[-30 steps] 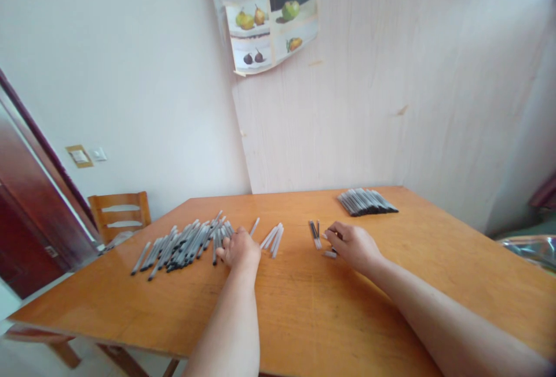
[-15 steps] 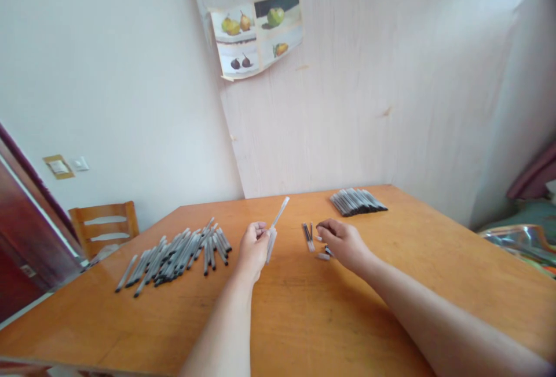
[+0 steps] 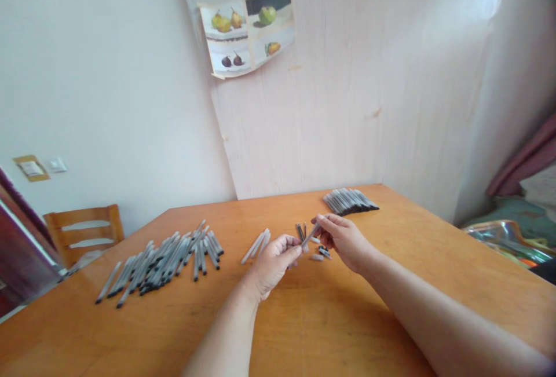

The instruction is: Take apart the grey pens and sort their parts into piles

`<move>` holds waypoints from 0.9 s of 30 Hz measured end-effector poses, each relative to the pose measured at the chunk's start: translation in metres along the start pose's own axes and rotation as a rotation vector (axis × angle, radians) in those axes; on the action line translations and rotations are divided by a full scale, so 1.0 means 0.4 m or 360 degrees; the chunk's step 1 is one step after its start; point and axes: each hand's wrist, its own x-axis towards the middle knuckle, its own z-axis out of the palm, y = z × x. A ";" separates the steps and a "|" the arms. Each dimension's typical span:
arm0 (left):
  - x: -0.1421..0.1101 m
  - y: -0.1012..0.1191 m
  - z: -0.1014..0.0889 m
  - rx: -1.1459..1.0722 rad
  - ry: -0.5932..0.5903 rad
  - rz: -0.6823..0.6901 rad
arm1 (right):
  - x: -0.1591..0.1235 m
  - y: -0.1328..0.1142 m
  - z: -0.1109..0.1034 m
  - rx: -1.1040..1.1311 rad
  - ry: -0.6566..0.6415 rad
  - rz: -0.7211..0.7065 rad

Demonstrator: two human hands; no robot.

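My left hand is closed in a pinch on the lower end of a slim translucent pen barrel. The fingers of my right hand close on its upper end, so the barrel slants between both hands. Just beyond and below them lie dark thin refills, whitish caps and small black pieces, partly covered by my fingers. Beside my left hand rest several clear barrels on the wooden table.
A loose heap of grey pens with black ends spreads over the table's left side. At the back right lies a neat row of similar pens. A wooden chair stands past the left edge; a clear plastic bag is at the right.
My left hand has moved right, bringing the barrel to my right hand, which now grips its upper end. Clear barrels show where my left hand was. The view has shifted slightly.
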 end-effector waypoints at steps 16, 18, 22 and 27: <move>0.020 -0.019 0.003 -0.0694 0.0346 0.0068 | -0.049 0.005 0.061 -0.0448 -0.0349 0.0207; 0.022 -0.022 0.000 -0.0760 0.0310 0.0075 | -0.054 0.013 0.067 -0.0517 -0.0469 0.0113; 0.025 -0.019 -0.006 -0.0971 0.0236 0.0105 | -0.060 0.011 0.066 -0.0508 -0.0533 0.0042; 0.024 -0.002 -0.028 -0.1198 0.0319 0.0113 | -0.071 -0.009 0.064 -0.0186 -0.0622 0.0277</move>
